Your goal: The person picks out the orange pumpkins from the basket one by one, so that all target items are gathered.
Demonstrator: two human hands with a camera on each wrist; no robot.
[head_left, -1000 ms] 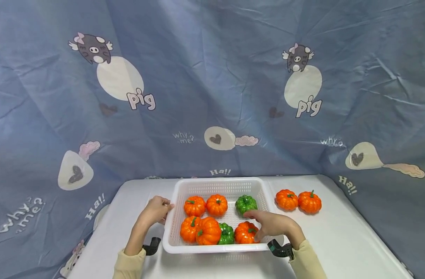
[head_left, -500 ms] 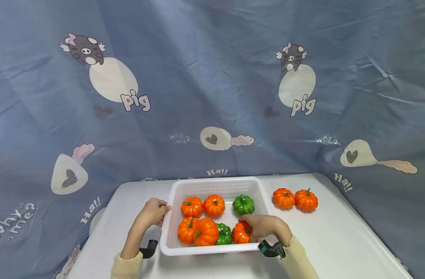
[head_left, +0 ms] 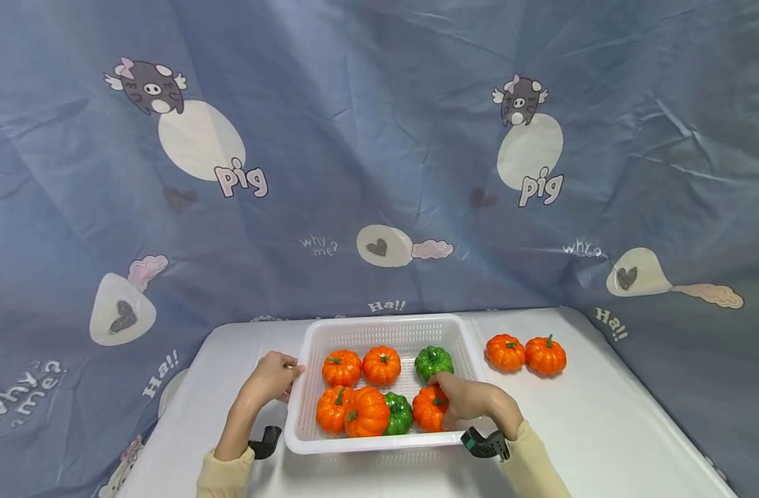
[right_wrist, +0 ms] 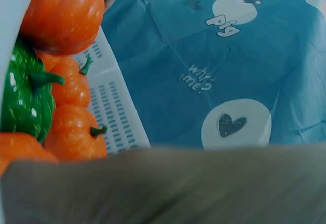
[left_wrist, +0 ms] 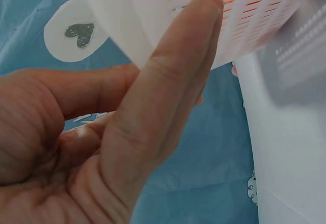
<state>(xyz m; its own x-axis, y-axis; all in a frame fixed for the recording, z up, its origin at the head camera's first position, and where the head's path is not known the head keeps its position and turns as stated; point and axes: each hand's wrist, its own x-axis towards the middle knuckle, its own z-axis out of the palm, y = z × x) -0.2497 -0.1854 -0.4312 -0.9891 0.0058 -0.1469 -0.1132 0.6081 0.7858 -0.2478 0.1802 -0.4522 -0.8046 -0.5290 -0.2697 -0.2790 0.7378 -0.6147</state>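
A white plastic basket (head_left: pixel 373 447) holds several small orange pumpkins (head_left: pixel 382 365) and two green ones, one at the back right (head_left: pixel 433 362) and one in the front row (head_left: pixel 399 413). My left hand (head_left: pixel 272 377) pinches the basket's left rim; in the left wrist view the thumb lies against the slotted wall (left_wrist: pixel 249 15). At the basket's front right, my right hand (head_left: pixel 473 401) grips an orange pumpkin (head_left: pixel 426 411), its fingertips partly hidden. The right wrist view shows that hand (right_wrist: pixel 168 188) only as a blur below a green pumpkin (right_wrist: pixel 25 102).
Two more orange pumpkins (head_left: pixel 506 353) (head_left: pixel 545 357) sit side by side on the white table (head_left: pixel 603 429), right of the basket. A blue cloth (head_left: pixel 330 138) with pig prints hangs behind the table.
My right hand has closed round the front-right orange pumpkin, which has tilted and shifted slightly away from me. The left hand keeps its hold on the rim. The head view has turned slightly right.
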